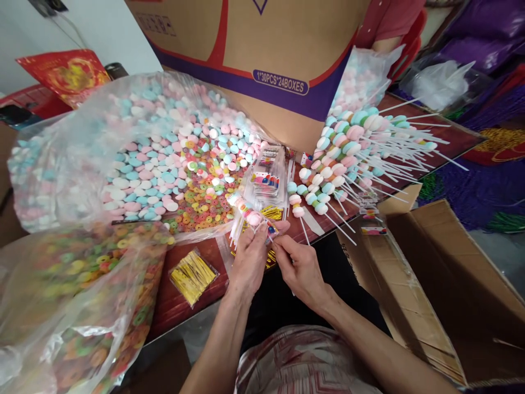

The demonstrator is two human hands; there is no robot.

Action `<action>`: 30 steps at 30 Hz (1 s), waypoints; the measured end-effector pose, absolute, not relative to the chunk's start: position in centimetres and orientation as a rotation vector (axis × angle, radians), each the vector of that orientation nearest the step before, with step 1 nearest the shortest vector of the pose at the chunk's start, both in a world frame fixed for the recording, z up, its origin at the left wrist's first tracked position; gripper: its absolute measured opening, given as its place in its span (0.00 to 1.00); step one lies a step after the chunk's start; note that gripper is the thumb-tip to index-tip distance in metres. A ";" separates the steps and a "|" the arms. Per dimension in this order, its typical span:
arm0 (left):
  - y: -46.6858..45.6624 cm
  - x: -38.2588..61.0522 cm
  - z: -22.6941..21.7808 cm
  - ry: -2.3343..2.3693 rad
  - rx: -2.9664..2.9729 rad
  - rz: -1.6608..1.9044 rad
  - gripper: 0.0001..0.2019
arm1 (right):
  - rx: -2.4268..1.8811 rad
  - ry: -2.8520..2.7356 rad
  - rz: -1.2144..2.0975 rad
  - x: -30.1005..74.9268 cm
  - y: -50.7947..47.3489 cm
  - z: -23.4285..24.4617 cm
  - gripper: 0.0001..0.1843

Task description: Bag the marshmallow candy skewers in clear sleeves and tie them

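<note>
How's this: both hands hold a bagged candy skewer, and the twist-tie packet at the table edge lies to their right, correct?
No: the head view shows the twist-tie packet to their left. The left hand and right hand do hold the bagged candy skewer.

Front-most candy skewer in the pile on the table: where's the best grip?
On the front skewer, probably pinch the bare white stick from the near side: it juts free toward the person, while the candy end sits packed against neighbours.
</note>
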State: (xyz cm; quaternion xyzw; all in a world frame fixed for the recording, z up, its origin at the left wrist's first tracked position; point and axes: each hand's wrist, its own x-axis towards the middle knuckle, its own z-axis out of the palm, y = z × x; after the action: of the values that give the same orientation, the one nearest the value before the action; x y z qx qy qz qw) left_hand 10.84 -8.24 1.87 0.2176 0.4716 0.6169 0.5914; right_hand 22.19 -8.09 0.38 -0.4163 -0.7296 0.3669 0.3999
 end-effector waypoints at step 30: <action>-11.6 7.1 1.9 1.106 0.423 1.636 0.12 | -1.233 -2.657 0.292 21.3 -2.1 1.9 0.12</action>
State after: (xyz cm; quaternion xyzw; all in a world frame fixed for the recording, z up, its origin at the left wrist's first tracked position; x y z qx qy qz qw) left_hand 7.05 -11.62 1.89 0.1772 0.4638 0.6857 0.5322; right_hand 21.29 -2.09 1.87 -0.4168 -0.8982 0.0987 0.0986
